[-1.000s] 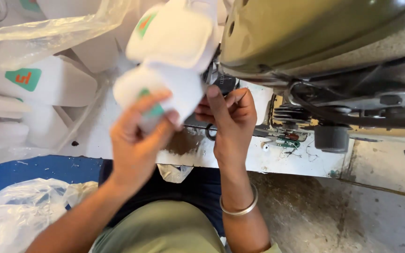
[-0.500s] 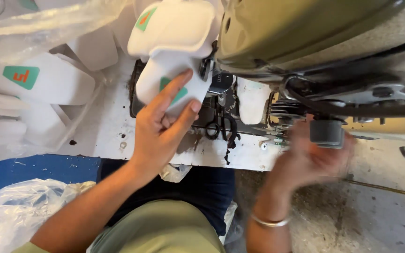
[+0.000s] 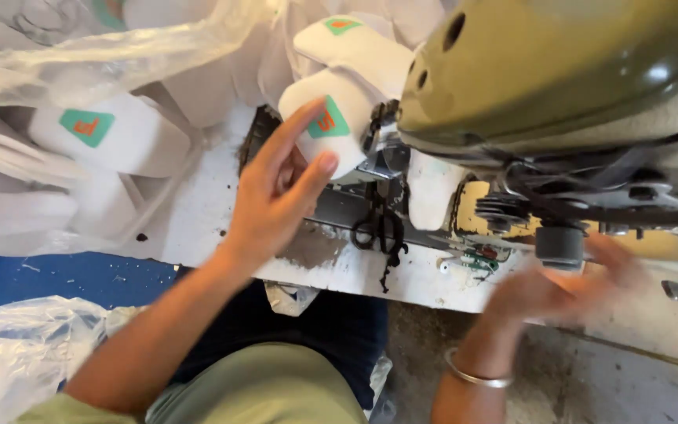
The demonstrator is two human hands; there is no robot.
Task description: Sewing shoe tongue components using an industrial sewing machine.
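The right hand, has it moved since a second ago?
Yes. The right hand has left the white padded piece and swung right and toward the person, now blurred beneath the olive sewing machine. The left hand stays on the piece.

Workbench surroundings: machine, stock, wrapping.

1 olive-green sewing machine head (image 3: 559,71) at upper right, over a worn white table (image 3: 198,220) with chipped paint. 1 pair of black scissors (image 3: 378,228) lies on the table under the machine. 1 white padded piece with a green-and-orange label (image 3: 107,133) rests at left among further white pieces. Clear plastic sheeting (image 3: 80,59) drapes across the upper left; 1 crumpled clear plastic bag (image 3: 17,353) sits at lower left on a blue surface (image 3: 64,279).
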